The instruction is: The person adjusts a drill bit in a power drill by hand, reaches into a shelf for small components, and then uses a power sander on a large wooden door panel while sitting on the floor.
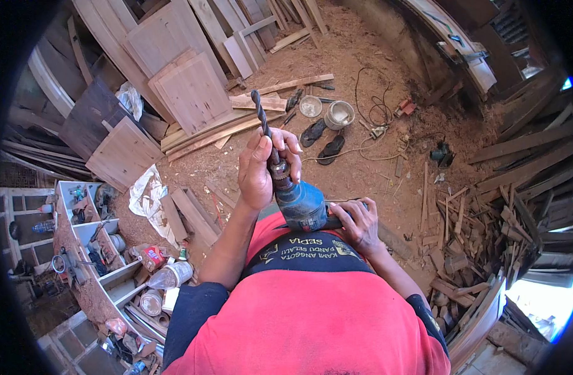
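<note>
A blue electric drill is held upright against my lap, its chuck pointing away from me. A long black twist drill bit rises from the chuck. My left hand has its thumb and fingers closed around the lower part of the bit, just above the chuck. My right hand is wrapped on the dark handle of the drill at its right side, and the palm side is hidden. Whether the chuck is tight cannot be seen.
Wooden panels lean at the far left. Beyond the drill are planks, a bucket, dark sandals and a loose cable. A pile of wood scraps lies right, and a cluttered white compartment shelf stands left.
</note>
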